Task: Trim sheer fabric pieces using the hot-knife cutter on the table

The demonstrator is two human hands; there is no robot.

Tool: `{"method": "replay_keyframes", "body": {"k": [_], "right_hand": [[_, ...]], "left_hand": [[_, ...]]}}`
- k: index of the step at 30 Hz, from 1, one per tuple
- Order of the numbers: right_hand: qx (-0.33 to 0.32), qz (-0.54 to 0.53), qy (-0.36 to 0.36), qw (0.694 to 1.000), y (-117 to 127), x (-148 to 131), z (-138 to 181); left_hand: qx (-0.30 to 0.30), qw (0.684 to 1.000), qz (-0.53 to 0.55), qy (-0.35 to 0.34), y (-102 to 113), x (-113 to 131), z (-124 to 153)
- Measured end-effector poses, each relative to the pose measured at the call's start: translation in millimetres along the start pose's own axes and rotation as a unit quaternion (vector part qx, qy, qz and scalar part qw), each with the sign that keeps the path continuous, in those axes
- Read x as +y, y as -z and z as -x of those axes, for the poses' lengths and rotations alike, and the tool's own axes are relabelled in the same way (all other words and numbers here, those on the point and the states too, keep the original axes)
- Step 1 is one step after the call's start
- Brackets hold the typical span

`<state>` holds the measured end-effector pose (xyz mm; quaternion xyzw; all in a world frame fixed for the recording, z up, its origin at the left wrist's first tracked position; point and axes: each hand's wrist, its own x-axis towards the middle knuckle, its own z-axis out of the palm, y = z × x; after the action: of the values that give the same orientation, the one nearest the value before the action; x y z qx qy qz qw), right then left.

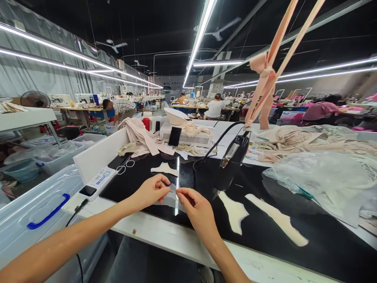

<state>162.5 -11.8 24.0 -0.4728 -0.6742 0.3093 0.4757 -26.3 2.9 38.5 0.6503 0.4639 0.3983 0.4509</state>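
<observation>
The left hand point(153, 191) and right hand point(199, 208), slightly apart, pinched clear film point(170, 201) near the front edge of the desk point(147, 227).

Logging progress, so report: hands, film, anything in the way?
Left hand, right hand pinched, apparently on clear film. Film above black tabletop. Hung tool near right hand, not between hands.

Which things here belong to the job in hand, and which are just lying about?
Likely part of the job:
left hand and right hand, near what looks like clear film
cream pieces on the black surface
strap-hung black tool

Apparently just lying about:
upright phone
blue-printed white box
crumpled clear plastic
</observation>
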Motion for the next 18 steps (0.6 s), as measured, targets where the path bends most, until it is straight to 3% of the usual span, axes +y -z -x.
{"method": "replay_keyframes", "body": {"k": [7, 18], "right_hand": [[-0.030, 0.114, 0.039, 0.992, -0.2, 10.8, 4.5], [-0.035, 0.241, 0.132, 0.961, 0.5, 28.0, 13.2]], "left_hand": [[0.016, 0.984, -0.168, -0.052, -0.2, -6.2, 6.9], [-0.047, 0.934, -0.337, -0.108, -2.9, -23.4, 7.9]]}}
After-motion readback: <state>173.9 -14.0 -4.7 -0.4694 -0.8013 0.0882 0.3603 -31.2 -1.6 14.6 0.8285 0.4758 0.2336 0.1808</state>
